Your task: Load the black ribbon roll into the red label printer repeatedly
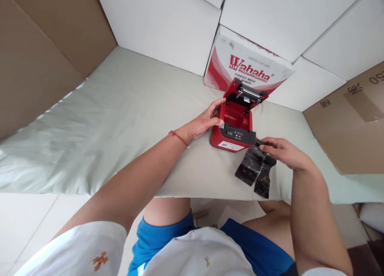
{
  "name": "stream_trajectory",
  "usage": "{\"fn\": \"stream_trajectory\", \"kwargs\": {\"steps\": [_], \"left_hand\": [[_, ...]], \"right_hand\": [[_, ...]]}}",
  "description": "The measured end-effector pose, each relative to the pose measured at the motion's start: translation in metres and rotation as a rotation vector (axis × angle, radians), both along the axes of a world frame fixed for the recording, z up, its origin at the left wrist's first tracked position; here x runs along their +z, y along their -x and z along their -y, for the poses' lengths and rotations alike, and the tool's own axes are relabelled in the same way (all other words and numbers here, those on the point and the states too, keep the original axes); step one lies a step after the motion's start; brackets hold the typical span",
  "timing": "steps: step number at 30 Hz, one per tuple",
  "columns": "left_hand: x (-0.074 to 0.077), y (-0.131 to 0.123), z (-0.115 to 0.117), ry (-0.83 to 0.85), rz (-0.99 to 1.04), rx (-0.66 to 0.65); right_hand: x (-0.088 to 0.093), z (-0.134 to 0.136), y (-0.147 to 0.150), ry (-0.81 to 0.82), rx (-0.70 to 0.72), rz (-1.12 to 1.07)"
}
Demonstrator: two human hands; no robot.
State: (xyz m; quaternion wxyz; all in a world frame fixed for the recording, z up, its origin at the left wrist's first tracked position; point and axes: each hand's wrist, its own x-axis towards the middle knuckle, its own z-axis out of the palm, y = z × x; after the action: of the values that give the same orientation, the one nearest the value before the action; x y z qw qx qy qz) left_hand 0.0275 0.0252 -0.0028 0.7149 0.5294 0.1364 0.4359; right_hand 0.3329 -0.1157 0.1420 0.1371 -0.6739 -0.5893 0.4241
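Note:
A small red label printer [214, 141] stands on the pale green cloth with its lid [252, 93] raised, showing the red hollow inside. My left hand [207, 119] grips the printer's left side, the thumb on the edge of the black front panel and the fingers along the side wall. To the right of the printer, my right hand [280, 151] pinches a glossy black strip [249, 164] between thumb and fingers. The strip hangs in two folded lengths over the cloth, its upper end close to the printer's front right corner. Whether they touch I cannot tell.
A white and red Wahaha water carton [220, 62] stands right behind the printer, against stacked white boxes [162, 24]. Brown cardboard boxes flank the cloth-covered surface [120, 108] on the left [54, 48] and right [357, 120]. The surface's front edge lies above my knees.

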Motion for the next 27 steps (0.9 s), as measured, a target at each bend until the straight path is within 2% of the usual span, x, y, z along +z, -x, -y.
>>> {"fn": "stream_trajectory", "kwargs": {"steps": [3,6,8,12,16,19,23,25,27], "left_hand": [[0.000,0.001,-0.001,-0.004,0.004,-0.001],[0.000,0.001,-0.001,-0.009,0.008,-0.012],[0.000,0.002,-0.002,-0.010,0.004,-0.021],[-0.004,0.002,-0.005,-0.025,-0.018,-0.036],[-0.010,0.003,-0.009,-0.092,-0.015,-0.023],[-0.011,0.003,-0.010,-0.104,-0.026,-0.021],[-0.008,0.005,-0.006,-0.070,-0.056,-0.038],[-0.007,0.005,-0.005,-0.075,-0.051,-0.043],[-0.006,0.005,-0.004,-0.073,-0.040,-0.040]], "right_hand": [[-0.023,0.012,0.004,-0.032,0.005,0.053],[-0.030,0.033,-0.009,-0.207,-0.121,0.204],[-0.031,0.046,-0.025,-0.263,-0.175,0.320],[-0.042,0.061,-0.047,-0.250,-0.137,0.413],[-0.049,0.060,-0.045,-0.228,-0.125,0.417],[-0.027,0.062,-0.040,-0.157,-0.063,0.399],[0.036,0.069,-0.031,-0.034,0.070,0.260],[0.063,0.064,-0.021,-0.072,0.093,0.222],[0.077,0.051,-0.004,-0.159,0.090,0.220]]}}
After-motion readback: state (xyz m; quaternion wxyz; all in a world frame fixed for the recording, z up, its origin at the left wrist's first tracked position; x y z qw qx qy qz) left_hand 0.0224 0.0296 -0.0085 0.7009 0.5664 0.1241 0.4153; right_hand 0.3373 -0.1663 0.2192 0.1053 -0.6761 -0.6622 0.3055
